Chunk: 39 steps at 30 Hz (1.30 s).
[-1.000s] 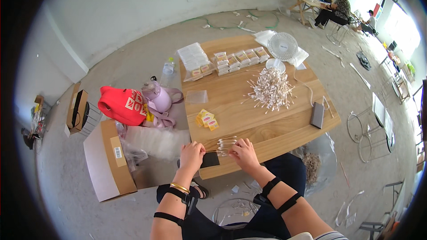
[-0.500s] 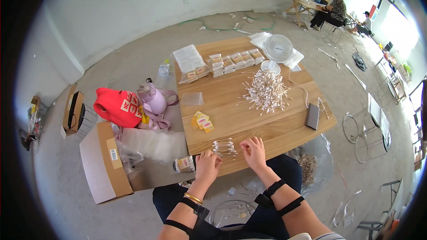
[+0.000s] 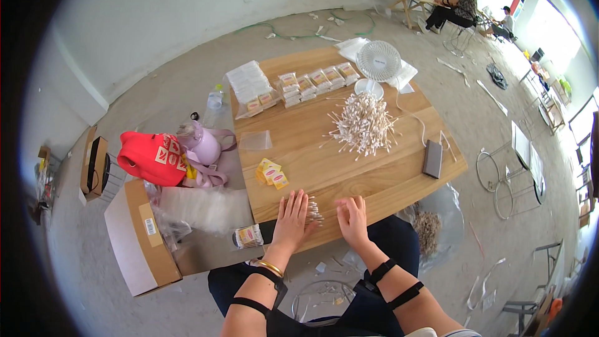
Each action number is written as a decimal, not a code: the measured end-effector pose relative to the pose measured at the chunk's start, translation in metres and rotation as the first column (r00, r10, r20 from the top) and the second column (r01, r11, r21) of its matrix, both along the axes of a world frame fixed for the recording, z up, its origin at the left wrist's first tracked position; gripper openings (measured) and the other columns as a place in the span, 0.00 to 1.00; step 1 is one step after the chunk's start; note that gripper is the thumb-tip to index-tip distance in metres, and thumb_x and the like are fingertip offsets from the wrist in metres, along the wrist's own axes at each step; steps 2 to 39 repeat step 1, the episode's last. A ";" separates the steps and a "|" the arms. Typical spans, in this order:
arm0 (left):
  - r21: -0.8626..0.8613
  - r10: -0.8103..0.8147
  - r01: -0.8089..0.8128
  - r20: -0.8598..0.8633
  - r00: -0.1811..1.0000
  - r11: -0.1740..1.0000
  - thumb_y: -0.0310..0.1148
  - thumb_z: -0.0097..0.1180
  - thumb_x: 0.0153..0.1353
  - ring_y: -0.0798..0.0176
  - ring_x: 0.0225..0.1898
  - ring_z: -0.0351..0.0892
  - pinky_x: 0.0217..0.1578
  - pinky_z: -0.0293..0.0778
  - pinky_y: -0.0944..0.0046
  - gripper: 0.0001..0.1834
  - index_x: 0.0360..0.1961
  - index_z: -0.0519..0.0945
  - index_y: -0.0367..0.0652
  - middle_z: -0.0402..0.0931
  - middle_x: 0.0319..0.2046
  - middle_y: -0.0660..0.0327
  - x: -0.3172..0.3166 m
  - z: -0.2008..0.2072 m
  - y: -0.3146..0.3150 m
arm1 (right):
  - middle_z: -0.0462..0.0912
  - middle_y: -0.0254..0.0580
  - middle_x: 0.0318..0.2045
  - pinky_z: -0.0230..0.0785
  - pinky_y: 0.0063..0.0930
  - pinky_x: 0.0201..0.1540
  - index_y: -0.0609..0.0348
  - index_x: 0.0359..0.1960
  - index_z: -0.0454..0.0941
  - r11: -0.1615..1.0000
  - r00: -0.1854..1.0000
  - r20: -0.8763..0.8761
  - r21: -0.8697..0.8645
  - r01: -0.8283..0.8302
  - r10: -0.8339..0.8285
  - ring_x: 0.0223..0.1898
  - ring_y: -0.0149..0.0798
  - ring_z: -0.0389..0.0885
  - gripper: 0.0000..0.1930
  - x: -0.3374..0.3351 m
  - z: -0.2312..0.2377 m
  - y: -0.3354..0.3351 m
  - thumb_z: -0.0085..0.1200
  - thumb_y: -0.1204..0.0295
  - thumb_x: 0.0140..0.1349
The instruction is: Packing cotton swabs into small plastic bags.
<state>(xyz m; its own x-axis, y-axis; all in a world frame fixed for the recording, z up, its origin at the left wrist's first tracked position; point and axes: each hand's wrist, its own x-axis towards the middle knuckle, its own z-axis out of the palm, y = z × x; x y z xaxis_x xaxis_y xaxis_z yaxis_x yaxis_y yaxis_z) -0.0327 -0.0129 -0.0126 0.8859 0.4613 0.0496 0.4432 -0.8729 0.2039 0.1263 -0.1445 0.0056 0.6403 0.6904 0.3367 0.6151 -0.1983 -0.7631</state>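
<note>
My left hand (image 3: 291,220) lies flat with its fingers stretched out, covering part of a small row of cotton swabs (image 3: 314,211) at the table's near edge. To its right is my right hand (image 3: 352,217), fingers curled together just above the wood; whatever they may hold is hidden. A clear packet of cotton swabs with a yellow and white card (image 3: 248,236) rests on a dark pad left of my left wrist. Several loose yellow and white cards (image 3: 272,173) lie farther up the table. Beyond my right hand rises a big heap of loose cotton swabs (image 3: 364,126).
Filled swab packets (image 3: 318,83) are stacked along the wooden table's (image 3: 299,137) far side, near a white fan (image 3: 378,62). A grey power bank (image 3: 433,159) sits at the right. An open carton (image 3: 140,237), a red bag (image 3: 151,157) and a lilac bottle (image 3: 203,143) are left. People sit far behind.
My left hand has moved up and opened out, from curled beside the swab row to flat over it. My right hand stays curled near the same spot. The whole view has shifted slightly.
</note>
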 end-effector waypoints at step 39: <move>-0.041 0.008 -0.007 0.020 1.000 0.999 0.56 0.57 0.66 0.45 0.80 0.39 0.77 0.39 0.42 0.52 0.78 0.47 0.36 0.43 0.79 0.50 0.002 -0.002 -0.003 | 0.75 0.48 0.41 0.68 0.42 0.53 0.57 0.44 0.79 1.000 1.000 0.003 0.021 0.014 -0.014 0.47 0.50 0.73 0.08 0.001 -0.002 0.000 0.57 0.76 0.64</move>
